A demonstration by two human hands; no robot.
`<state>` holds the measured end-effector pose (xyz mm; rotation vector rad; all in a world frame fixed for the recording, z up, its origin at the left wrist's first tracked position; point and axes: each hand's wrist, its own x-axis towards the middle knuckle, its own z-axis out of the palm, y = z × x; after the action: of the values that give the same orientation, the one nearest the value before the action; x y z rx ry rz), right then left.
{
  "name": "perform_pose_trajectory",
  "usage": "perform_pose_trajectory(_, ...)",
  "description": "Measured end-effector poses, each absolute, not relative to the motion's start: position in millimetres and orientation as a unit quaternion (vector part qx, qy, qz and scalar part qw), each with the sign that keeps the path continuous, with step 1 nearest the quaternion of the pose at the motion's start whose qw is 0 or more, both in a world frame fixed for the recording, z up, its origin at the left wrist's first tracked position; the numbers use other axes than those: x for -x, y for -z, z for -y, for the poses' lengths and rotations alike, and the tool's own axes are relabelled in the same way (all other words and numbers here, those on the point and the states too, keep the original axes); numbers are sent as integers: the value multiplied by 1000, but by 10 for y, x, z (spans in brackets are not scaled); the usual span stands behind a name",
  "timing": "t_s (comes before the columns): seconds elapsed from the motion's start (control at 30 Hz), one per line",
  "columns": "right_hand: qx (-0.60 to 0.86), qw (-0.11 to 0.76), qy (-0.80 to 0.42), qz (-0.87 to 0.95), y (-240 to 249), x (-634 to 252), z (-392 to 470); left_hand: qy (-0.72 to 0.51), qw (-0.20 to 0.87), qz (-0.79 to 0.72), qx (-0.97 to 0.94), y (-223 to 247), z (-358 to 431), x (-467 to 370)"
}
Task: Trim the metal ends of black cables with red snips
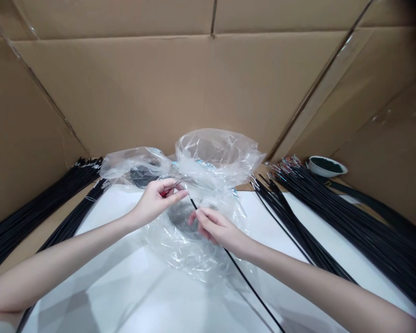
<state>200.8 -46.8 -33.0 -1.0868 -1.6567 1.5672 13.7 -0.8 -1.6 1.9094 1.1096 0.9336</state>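
Note:
My right hand (217,224) is closed round a black cable (251,289), just below its end. The cable runs from the lower edge of the view up through my fingers, and its tip is pale. My left hand (162,196) is closed, thumb and fingertips at that pale tip. A small tool with a red handle (165,193) and a thin metal end lies in my left palm; its kind is partly hidden. Behind and below both hands lies an open clear plastic bag (194,254) with small grey contents that I cannot make out.
Bundles of black cables lie at the left (45,199) and the right (350,231), with stripped or coloured ends. A white bowl (321,170) of dark green stuff stands at the back right. Cardboard walls (159,83) enclose the white table (131,277). More plastic bags (218,148) lie at the back.

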Motion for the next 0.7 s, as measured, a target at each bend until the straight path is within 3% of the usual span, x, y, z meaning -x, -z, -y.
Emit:
perform_pose_trajectory(0.4,361,344,-653,570,367,-2015,376,-377,415,-465,-685,96,-102,-174)
perform_pose_trajectory(0.53,350,327,-709,518,377,-2042,301,-389,354,-459,-716,86,-77,-178)
perform_pose_trajectory(0.7,388,375,-698,471,493,-2019,272,-372,233,-351,-827,123,5,-98)
